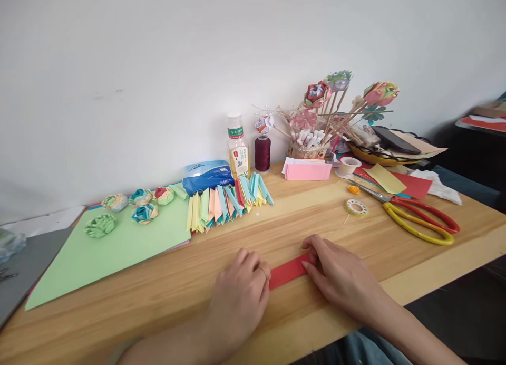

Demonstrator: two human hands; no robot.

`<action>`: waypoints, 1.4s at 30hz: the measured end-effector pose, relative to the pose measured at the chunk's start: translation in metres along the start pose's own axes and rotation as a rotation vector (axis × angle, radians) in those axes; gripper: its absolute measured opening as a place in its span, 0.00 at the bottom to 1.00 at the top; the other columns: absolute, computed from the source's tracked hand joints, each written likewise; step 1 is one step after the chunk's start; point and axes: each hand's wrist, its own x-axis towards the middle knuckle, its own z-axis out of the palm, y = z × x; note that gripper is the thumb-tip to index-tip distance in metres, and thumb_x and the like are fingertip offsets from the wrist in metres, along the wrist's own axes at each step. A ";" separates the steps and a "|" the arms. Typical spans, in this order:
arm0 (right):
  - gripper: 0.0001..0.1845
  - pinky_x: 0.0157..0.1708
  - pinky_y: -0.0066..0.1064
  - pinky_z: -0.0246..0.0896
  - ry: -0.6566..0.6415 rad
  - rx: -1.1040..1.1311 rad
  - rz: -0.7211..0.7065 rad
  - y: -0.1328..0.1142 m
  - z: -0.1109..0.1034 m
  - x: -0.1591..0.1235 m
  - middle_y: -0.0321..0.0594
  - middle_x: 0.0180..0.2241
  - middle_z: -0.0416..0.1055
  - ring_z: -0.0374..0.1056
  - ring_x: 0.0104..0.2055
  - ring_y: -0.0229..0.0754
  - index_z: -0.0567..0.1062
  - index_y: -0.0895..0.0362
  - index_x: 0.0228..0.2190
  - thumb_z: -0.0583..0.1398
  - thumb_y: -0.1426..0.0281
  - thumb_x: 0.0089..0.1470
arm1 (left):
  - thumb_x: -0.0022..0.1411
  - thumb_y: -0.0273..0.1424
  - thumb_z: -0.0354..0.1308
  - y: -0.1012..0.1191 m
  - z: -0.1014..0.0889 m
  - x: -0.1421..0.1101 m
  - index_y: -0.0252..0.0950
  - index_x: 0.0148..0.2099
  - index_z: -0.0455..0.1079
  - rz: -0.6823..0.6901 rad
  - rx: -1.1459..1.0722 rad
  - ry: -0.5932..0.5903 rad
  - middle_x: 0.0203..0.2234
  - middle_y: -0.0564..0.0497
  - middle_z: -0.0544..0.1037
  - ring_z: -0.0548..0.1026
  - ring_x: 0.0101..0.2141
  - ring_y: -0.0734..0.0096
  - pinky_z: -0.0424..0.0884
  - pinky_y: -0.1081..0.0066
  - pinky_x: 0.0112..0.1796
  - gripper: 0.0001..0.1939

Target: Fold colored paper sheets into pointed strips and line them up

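A narrow strip of red paper (288, 270) lies on the wooden table near its front edge, between my two hands. My left hand (243, 286) is closed over the strip's left end, its fingers curled down and hiding that end. At the right end, my right hand (336, 272) pinches the paper between thumb and fingers. Beyond my hands stands a row of folded paper strips (221, 204) in yellow, green, peach, blue and red.
Large scissors (419, 212) and a tape roll (356, 207) lie to the right. Folded paper flowers (144, 213) rest on green sheets (118, 259) at left. A bottle (239, 149), a thread spool (262, 154) and a flower basket (310, 151) stand by the wall.
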 end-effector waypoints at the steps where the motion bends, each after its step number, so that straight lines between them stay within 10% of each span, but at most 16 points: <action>1: 0.06 0.31 0.36 0.61 0.020 -0.001 -0.009 0.003 0.001 -0.001 0.43 0.30 0.68 0.67 0.34 0.47 0.61 0.57 0.37 0.50 0.71 0.55 | 0.55 0.18 0.52 0.000 0.000 0.000 0.36 0.33 0.69 0.025 0.029 -0.001 0.31 0.50 0.71 0.68 0.34 0.64 0.66 0.71 0.27 0.09; 7: 0.08 0.33 0.37 0.62 0.117 0.054 0.079 0.021 0.003 -0.003 0.43 0.33 0.68 0.67 0.35 0.47 0.64 0.56 0.35 0.55 0.65 0.54 | 0.64 0.26 0.50 -0.008 0.008 -0.001 0.49 0.48 0.70 0.303 0.097 0.132 0.47 0.52 0.71 0.64 0.44 0.61 0.67 0.63 0.40 0.15; 18: 0.04 0.33 0.37 0.58 0.149 0.001 -0.021 0.016 -0.001 -0.003 0.39 0.30 0.69 0.65 0.34 0.45 0.69 0.55 0.28 0.57 0.70 0.55 | 0.67 0.22 0.41 -0.001 0.009 -0.008 0.29 0.48 0.70 0.613 0.383 0.222 0.46 0.43 0.74 0.64 0.52 0.58 0.47 0.49 0.56 0.17; 28: 0.16 0.31 0.32 0.63 0.223 -0.104 -0.348 0.005 -0.001 -0.004 0.44 0.32 0.71 0.66 0.34 0.43 0.74 0.58 0.32 0.47 0.78 0.59 | 0.67 0.24 0.41 0.005 0.005 -0.014 0.31 0.47 0.72 0.506 0.497 0.190 0.48 0.44 0.73 0.61 0.54 0.59 0.36 0.45 0.58 0.17; 42: 0.28 0.54 0.45 0.57 -0.005 -0.204 -0.395 0.008 -0.002 0.039 0.58 0.56 0.61 0.58 0.57 0.53 0.62 0.68 0.56 0.48 0.61 0.62 | 0.58 0.15 0.42 -0.053 -0.022 0.021 0.32 0.53 0.69 0.251 0.234 0.110 0.47 0.46 0.74 0.64 0.53 0.56 0.63 0.52 0.51 0.24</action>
